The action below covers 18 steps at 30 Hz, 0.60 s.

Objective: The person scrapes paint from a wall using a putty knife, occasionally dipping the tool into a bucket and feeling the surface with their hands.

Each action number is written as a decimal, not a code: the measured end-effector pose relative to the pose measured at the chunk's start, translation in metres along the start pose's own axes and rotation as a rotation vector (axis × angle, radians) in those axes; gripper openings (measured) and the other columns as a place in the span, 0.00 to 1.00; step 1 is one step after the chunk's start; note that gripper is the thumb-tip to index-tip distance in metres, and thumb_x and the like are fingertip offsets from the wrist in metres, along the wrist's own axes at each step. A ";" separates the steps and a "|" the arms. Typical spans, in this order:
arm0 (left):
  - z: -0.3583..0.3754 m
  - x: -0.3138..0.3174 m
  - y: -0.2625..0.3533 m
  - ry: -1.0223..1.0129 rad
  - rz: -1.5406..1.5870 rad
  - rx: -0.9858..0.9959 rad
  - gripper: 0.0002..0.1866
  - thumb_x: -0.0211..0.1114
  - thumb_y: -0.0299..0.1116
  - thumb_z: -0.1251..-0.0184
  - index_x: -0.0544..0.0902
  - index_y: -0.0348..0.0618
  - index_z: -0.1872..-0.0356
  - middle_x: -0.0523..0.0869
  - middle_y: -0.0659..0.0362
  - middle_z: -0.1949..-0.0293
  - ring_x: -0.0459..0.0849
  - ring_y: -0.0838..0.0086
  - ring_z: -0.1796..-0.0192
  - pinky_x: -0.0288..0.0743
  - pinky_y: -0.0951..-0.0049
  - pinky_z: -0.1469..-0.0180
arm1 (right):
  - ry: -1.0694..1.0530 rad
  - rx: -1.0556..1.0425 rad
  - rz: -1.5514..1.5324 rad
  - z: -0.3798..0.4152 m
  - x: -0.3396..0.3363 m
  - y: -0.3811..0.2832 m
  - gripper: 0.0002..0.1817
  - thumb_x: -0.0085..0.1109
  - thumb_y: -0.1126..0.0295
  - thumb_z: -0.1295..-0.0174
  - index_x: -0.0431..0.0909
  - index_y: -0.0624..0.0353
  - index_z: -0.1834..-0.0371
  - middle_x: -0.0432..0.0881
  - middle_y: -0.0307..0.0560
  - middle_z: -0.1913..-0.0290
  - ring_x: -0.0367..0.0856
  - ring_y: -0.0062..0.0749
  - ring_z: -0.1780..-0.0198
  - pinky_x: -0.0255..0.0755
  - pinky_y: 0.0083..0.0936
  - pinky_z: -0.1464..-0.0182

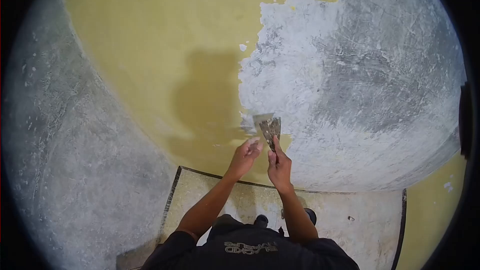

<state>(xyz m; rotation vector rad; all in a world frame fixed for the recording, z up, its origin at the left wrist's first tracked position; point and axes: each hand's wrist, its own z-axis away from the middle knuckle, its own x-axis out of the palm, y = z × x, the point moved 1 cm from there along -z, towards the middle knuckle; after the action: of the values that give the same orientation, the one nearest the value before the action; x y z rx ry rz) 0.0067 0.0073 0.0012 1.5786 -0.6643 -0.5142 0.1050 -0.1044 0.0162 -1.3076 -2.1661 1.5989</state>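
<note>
My right hand (280, 169) grips a putty knife (270, 131) by its lower end, the thumb and fingers wrapped around it. Its wide, stained blade points up at the wall, close to the ragged edge between yellow paint (135, 35) and a bare whitish patch (285, 80). Just left of the knife is my left hand (244, 159), its fingers curled toward the thumb. The fingertips look whitish and slightly blurred; whatever is between them, if anything, I cannot make out.
Grey, scuffed plaster (385, 65) covers the wall on the right, and another grey surface (95, 170) lies on the left. Below runs a pale floor (340, 210) with a dark border strip (210, 174). A small dark piece (351, 218) lies on the floor.
</note>
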 end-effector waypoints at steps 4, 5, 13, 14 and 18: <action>-0.021 0.037 -0.017 -0.066 0.359 -0.042 0.16 0.58 0.42 0.25 0.76 0.39 0.49 0.81 0.63 0.63 0.77 0.82 0.62 0.73 0.78 0.56 | 0.045 -0.032 0.086 -0.022 0.007 0.017 0.24 0.49 0.71 0.29 0.67 0.60 0.30 0.84 0.61 0.65 0.84 0.49 0.67 0.76 0.33 0.62; -0.032 0.028 -0.015 -0.067 0.432 -0.041 0.14 0.57 0.42 0.24 0.78 0.39 0.57 0.79 0.66 0.69 0.75 0.84 0.66 0.72 0.79 0.62 | 0.079 -0.032 0.067 -0.027 0.021 0.018 0.23 0.48 0.71 0.28 0.67 0.60 0.30 0.84 0.61 0.65 0.83 0.49 0.68 0.76 0.33 0.62; -0.077 0.015 0.002 0.108 0.364 -0.087 0.22 0.60 0.45 0.26 0.76 0.43 0.80 0.69 0.74 0.81 0.62 0.88 0.77 0.56 0.81 0.75 | 0.253 -0.082 0.078 -0.042 0.061 0.012 0.22 0.48 0.73 0.29 0.68 0.67 0.32 0.83 0.67 0.55 0.85 0.52 0.62 0.77 0.35 0.58; -0.080 0.012 0.001 0.124 0.267 -0.044 0.23 0.60 0.44 0.26 0.75 0.42 0.81 0.68 0.74 0.82 0.61 0.89 0.77 0.55 0.81 0.76 | 0.254 -0.070 0.090 -0.043 0.063 0.015 0.22 0.48 0.73 0.29 0.68 0.67 0.32 0.83 0.67 0.55 0.85 0.52 0.62 0.77 0.35 0.58; -0.084 0.012 0.006 0.193 0.153 0.032 0.25 0.62 0.42 0.27 0.73 0.39 0.84 0.66 0.73 0.84 0.60 0.89 0.77 0.52 0.79 0.78 | 0.270 -0.095 0.180 -0.045 0.067 0.017 0.23 0.47 0.74 0.29 0.66 0.68 0.31 0.83 0.65 0.49 0.85 0.34 0.64 0.76 0.26 0.60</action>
<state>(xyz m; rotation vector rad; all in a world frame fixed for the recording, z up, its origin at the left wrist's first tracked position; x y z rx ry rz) 0.0711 0.0603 0.0178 1.5695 -0.6423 -0.2353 0.0991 -0.0242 -0.0032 -1.6812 -2.0306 1.2973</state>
